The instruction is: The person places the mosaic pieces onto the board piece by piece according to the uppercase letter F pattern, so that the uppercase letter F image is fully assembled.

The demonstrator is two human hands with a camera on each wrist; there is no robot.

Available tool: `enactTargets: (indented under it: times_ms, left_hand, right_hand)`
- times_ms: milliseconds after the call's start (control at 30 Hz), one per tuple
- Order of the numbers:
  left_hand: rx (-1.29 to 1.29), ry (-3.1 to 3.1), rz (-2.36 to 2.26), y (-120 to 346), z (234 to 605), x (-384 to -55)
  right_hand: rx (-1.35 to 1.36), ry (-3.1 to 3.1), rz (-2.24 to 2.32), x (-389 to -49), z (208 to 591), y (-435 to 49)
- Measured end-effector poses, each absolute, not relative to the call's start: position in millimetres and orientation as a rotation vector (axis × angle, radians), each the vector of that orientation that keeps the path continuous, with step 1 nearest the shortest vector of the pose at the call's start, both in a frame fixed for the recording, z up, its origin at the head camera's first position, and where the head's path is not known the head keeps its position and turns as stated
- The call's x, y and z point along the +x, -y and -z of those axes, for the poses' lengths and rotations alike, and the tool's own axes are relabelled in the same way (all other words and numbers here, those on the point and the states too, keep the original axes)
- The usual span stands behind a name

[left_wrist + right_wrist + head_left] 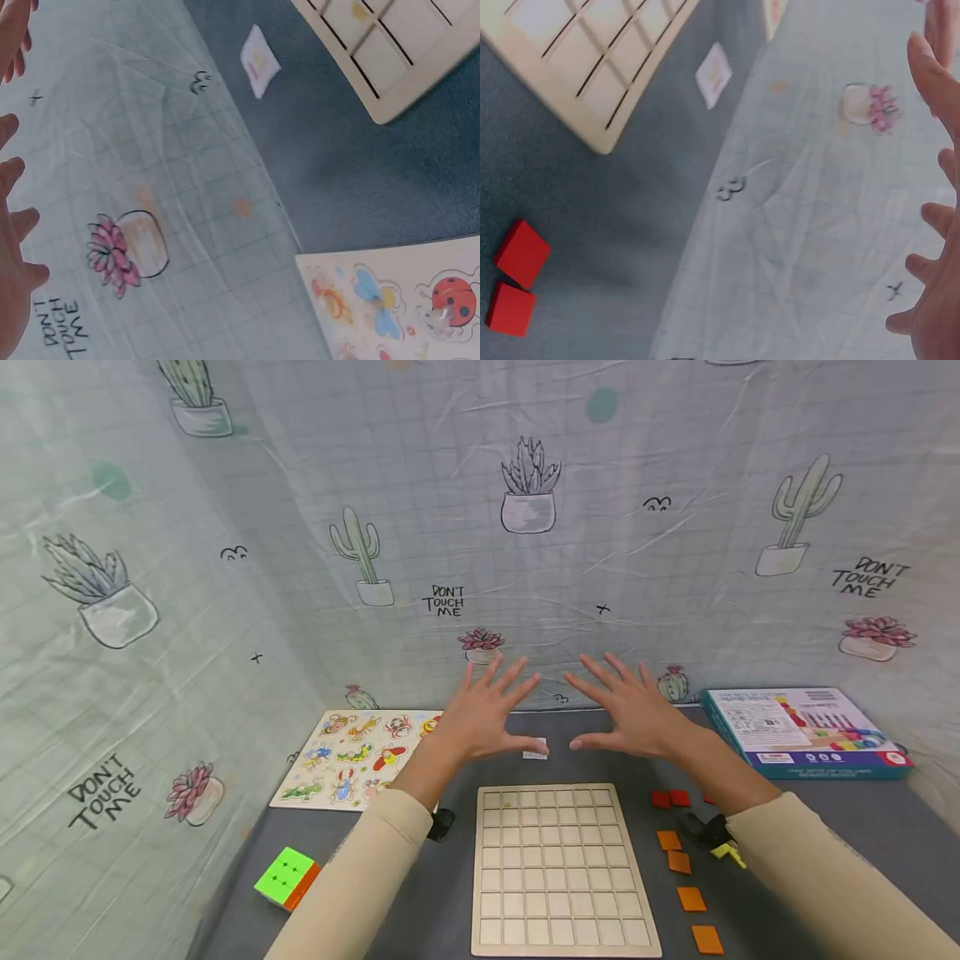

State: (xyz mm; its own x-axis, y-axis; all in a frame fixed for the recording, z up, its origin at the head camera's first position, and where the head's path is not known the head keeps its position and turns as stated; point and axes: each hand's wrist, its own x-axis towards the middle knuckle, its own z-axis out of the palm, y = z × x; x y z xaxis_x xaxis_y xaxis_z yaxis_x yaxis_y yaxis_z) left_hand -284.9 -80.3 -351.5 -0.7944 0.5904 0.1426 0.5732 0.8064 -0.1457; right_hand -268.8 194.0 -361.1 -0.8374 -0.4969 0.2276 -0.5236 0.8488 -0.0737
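Observation:
Both hands are raised above the table's far side, fingers spread and holding nothing. My left hand (483, 714) hovers beyond the wooden grid board (561, 935), close to the insect picture board (352, 756). The right hand (633, 714) faces it across a gap, thumbs pointing toward each other. On the table below that gap lies a small white printed slip (535, 748). The grid board's square cells hold no tiles. To its right sit several orange tiles (692, 899) and red tiles (522, 253). Yellow pieces (727, 853) are partly hidden by the right wrist.
A puzzle cube (285, 875) with a green top stands at the left, beside the left forearm. At the back right lies a flat toy box (806, 735). A curtain (525, 568) printed with cacti hangs behind and along the left of the dark table (442, 918).

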Motion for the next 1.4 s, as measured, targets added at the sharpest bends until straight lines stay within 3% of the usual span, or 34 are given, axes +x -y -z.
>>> enactTargets:
  times_ms: [400,767,1033,1400]
  left_hand:
    - [-0.863,2.684,0.086,114,335,-240]
    - [-0.777,2.749,0.376,145,369,-191]
    - [-0.776,2.879,0.623,149,411,-161]
    - [-0.807,3.028,0.725,152,451,-138]
  right_hand:
    - [0.814,2.808,-0.564,-217,337,-227]
    - [0.792,2.698,-0.716,-189,400,-275]
    - [0.735,2.743,-0.794,-186,440,-279]
    - [0.579,2.875,-0.856,-189,468,-278]
